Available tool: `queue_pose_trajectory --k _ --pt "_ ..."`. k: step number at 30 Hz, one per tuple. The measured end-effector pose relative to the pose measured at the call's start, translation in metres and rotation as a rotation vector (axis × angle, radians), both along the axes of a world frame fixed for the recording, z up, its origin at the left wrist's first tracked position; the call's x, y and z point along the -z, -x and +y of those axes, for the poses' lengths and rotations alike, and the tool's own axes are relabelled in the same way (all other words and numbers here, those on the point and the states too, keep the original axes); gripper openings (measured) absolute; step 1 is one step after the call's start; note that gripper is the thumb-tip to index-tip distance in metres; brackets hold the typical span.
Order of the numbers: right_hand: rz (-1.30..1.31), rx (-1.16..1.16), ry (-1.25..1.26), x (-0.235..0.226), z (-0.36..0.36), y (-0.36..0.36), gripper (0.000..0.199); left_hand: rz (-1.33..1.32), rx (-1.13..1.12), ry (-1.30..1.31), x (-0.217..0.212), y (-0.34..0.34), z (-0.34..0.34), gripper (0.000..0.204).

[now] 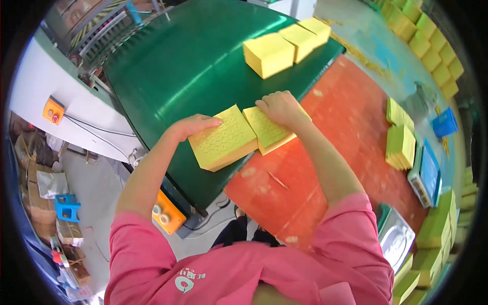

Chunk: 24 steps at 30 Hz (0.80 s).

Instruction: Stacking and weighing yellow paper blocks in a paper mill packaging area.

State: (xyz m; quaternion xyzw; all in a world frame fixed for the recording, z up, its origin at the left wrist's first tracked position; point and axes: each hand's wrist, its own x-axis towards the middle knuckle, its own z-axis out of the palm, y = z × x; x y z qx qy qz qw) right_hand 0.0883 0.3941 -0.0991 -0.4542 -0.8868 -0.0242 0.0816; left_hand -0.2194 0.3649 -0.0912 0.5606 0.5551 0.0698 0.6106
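Two thick stacks of yellow paper with rows of small curved cuts on top lie side by side where a green belt meets a red tabletop. My left hand [192, 125] grips the far left edge of the left paper stack [223, 140], its thumb on top and its other fingers hidden behind. Over the far side of the right paper stack [268, 131] my right hand [282, 109] is closed, fingers bent around the edge. The near corners of the two stacks touch or nearly touch, with a narrow wedge between them farther off.
More yellow stacks [269, 53] stand in a row on the green belt [203, 56]. The red tabletop [325, 152] holds further stacks [400, 145] near a scale [426, 173]. An orange control box [168, 213] sits below the belt's left end. Piled yellow stacks [432, 254] line the right.
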Motion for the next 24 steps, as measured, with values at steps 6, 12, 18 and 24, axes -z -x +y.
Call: queue_pose_trajectory --k 6,12,18,24 --pt "0.074 0.145 0.148 0.000 -0.104 -0.080 0.038 0.056 0.142 -0.013 0.006 -0.086 -0.077 0.067" --pt "0.091 0.332 0.209 -0.003 -0.202 -0.136 0.042 0.061 0.276 0.046 0.002 -0.149 -0.166 0.068" --pt "0.700 0.469 -0.233 -0.021 -0.311 -0.134 0.019 0.146 0.191 -0.195 -0.011 -0.181 -0.243 0.063" --pt "1.460 0.990 -0.126 -0.001 -0.494 -0.064 0.015 -0.128 0.394 -0.046 0.013 -0.182 -0.263 0.052"
